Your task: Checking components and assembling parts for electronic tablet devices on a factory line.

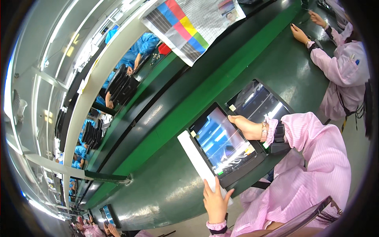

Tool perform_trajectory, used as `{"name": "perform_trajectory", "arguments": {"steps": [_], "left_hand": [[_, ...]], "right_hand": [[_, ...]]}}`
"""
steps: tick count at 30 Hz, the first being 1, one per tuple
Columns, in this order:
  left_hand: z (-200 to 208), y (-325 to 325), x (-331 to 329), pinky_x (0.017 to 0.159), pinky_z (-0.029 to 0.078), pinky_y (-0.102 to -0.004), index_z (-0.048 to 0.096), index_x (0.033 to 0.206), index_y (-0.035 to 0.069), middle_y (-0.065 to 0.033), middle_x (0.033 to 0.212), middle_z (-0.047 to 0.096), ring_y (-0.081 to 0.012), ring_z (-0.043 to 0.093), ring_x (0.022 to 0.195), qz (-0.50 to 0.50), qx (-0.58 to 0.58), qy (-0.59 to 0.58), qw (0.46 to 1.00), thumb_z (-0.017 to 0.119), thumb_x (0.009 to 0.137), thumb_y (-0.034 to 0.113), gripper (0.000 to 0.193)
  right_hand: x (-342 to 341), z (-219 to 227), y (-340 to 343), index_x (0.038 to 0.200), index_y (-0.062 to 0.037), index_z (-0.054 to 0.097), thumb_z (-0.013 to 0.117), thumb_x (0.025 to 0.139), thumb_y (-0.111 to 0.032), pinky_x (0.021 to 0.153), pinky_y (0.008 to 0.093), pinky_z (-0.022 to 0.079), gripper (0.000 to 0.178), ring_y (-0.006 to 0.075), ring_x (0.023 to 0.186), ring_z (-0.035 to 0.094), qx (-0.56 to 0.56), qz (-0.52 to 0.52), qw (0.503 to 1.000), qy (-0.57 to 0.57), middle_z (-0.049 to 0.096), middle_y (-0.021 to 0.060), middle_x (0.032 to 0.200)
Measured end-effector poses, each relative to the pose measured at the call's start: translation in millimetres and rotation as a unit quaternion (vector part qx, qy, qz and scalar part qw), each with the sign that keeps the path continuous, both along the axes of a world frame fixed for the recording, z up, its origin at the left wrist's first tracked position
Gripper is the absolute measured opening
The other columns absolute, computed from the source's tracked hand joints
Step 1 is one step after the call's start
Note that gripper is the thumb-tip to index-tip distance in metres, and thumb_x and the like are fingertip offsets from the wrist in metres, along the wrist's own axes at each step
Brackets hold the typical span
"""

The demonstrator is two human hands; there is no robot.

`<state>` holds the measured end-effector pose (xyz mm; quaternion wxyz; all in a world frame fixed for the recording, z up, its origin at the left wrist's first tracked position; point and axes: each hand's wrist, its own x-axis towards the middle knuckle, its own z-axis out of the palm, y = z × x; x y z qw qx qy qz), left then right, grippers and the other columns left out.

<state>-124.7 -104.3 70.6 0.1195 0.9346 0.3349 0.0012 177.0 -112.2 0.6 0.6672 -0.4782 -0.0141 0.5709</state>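
A black-framed tablet (223,138) with a glossy, lit-looking screen and small coloured tabs at its edges lies tilted in front of me. My right hand (248,128) grips its right edge, the thumb on top and the other fingers hidden. Along the tablet's left side runs a long white bar (197,156). My left hand (215,199) rests across the near end of that bar, fingers spread, close to the tablet's lower corner. Just beyond my right wrist lies a second dark tablet (258,100), partly covered by my hand and sleeve.
The green workbench (166,197) curves under everything. A sheet with coloured blocks (189,27) hangs at the top. A co-worker in pink (343,67) sits at the far right. Across a dark rail (158,104), people in blue work beside stacked black panels (120,85).
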Motion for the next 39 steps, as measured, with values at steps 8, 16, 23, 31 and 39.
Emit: {"name": "perform_trajectory", "arguments": {"steps": [8, 16, 23, 31, 39], "left_hand": [[-8.7, -13.3, -19.7, 0.08, 0.047, -0.0417, 0.046, 0.133, 0.012, -0.0249, 0.139, 0.031, -0.036, 0.049, 0.096, 0.113, -0.017, -0.079, 0.99, 0.07, 0.073, 0.019, 0.065], [17.2, -26.1, 74.6, 0.082, 0.047, -0.0402, 0.058, 0.123, 0.02, -0.0183, 0.136, 0.041, -0.0343, 0.054, 0.102, -0.03, 0.061, -0.175, 0.982, 0.064, 0.074, 0.016, 0.05], [2.1, -44.0, 147.2, 0.075, 0.047, -0.039, 0.055, 0.126, 0.021, -0.0141, 0.138, 0.039, -0.0326, 0.053, 0.091, -0.086, 0.021, -0.087, 0.992, 0.062, 0.08, 0.024, 0.047], [2.4, -38.6, 114.1, 0.086, 0.035, -0.0408, 0.05, 0.128, 0.007, -0.0142, 0.138, 0.039, -0.0286, 0.046, 0.091, -0.051, 0.044, -0.129, 0.989, 0.063, 0.083, 0.019, 0.049], [-45.2, -28.5, 40.3, 0.095, 0.028, -0.0451, 0.035, 0.132, -0.001, -0.0162, 0.139, 0.037, -0.0321, 0.037, 0.119, 0.06, 0.128, -0.139, 0.98, 0.066, 0.081, 0.018, 0.062]], "right_hand": [[13.1, 89.1, -44.7, 0.131, -0.0034, 0.043, 0.043, 0.097, -0.026, 0.107, 0.0374, 0.029, 0.041, 0.0267, 0.132, 0.032, 0.129, -0.008, 0.785, -0.606, 0.033, 0.0146, 0.141], [-18.1, 72.4, -132.8, 0.119, -0.0081, 0.053, 0.059, 0.084, -0.013, 0.109, 0.0501, 0.022, 0.036, 0.0387, 0.135, 0.023, 0.054, 0.077, 0.654, -0.751, 0.033, 0.02, 0.139], [-55.0, 50.5, -167.4, 0.116, -0.0016, 0.053, 0.07, 0.074, -0.023, 0.108, 0.056, 0.019, 0.05, 0.034, 0.135, 0.026, -0.02, 0.187, 0.552, -0.812, 0.034, 0.0211, 0.14], [-52.2, 34.5, -167.9, 0.123, -0.0045, 0.05, 0.071, 0.073, -0.023, 0.107, 0.058, 0.02, 0.057, 0.0333, 0.133, 0.029, -0.047, 0.172, 0.516, -0.838, 0.035, 0.0204, 0.139], [-52.3, 33.8, -160.8, 0.123, -0.0049, 0.051, 0.066, 0.071, -0.012, 0.107, 0.0607, 0.016, 0.054, 0.0341, 0.133, 0.03, -0.049, 0.174, 0.515, -0.838, 0.036, 0.0199, 0.139]]}}
